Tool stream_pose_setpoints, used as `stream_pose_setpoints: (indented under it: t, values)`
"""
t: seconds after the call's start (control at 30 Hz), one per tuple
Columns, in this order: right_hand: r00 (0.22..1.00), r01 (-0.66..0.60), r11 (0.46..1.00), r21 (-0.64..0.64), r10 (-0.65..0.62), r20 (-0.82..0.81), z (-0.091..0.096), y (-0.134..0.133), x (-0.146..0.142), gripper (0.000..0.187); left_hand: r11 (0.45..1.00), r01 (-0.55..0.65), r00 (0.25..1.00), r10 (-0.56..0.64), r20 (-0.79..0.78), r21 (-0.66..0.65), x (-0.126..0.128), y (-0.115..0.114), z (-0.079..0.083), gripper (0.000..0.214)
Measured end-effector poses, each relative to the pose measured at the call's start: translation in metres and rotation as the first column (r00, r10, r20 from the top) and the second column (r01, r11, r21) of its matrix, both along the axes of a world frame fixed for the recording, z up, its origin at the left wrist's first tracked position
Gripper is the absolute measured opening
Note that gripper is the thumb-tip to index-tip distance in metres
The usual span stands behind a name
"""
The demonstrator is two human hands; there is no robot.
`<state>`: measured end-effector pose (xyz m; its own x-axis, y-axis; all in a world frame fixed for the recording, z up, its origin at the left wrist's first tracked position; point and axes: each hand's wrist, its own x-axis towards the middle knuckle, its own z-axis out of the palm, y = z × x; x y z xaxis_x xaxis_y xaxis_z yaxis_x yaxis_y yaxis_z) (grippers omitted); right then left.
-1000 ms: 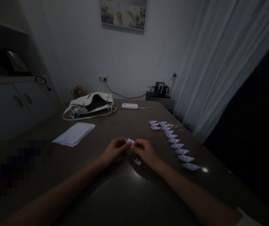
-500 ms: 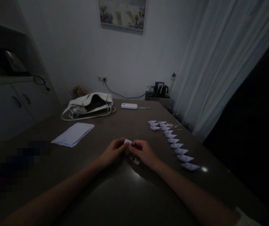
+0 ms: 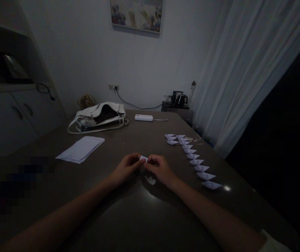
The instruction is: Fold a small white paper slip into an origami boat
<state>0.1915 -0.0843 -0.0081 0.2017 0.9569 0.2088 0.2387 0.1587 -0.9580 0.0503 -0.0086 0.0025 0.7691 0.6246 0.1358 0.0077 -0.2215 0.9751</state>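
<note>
Between my fingertips is a small folded piece of white paper [image 3: 144, 158], pinched from both sides above the table. My left hand [image 3: 129, 166] grips its left side with thumb and fingers. On the other side, my right hand [image 3: 159, 168] pinches it, thumb meeting the left thumb. Most of the paper is hidden by the fingers. A pale patch [image 3: 150, 180] shows on the table just below my hands; I cannot tell whether it is a scrap or a reflection. Several folded paper boats [image 3: 202, 168] stand in a line to the right of my right hand.
A stack of white paper sheets [image 3: 83, 148] lies on the left of the dark table [image 3: 129, 217]. Behind it rests a white handbag [image 3: 97, 117]. A white power bank [image 3: 144, 118] with a short cable is near the far edge. Curtains [image 3: 234, 70] hang at right.
Both hands keep their pinch on the folded paper, with only slight finger movement. The pale patch below them shows a little more. The boats and the stack stay where they were.
</note>
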Motion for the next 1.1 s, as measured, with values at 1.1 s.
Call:
stream_pose_setpoints:
  t: [1.1]
  values:
    - [0.949, -0.213, 0.977, -0.031, 0.214, 0.23, 0.0057, -0.0068, 0.0022, 0.044, 0.997, 0.005, 0.996, -0.012, 0.085, 0.079, -0.0037, -0.0044, -0.0058, 0.034]
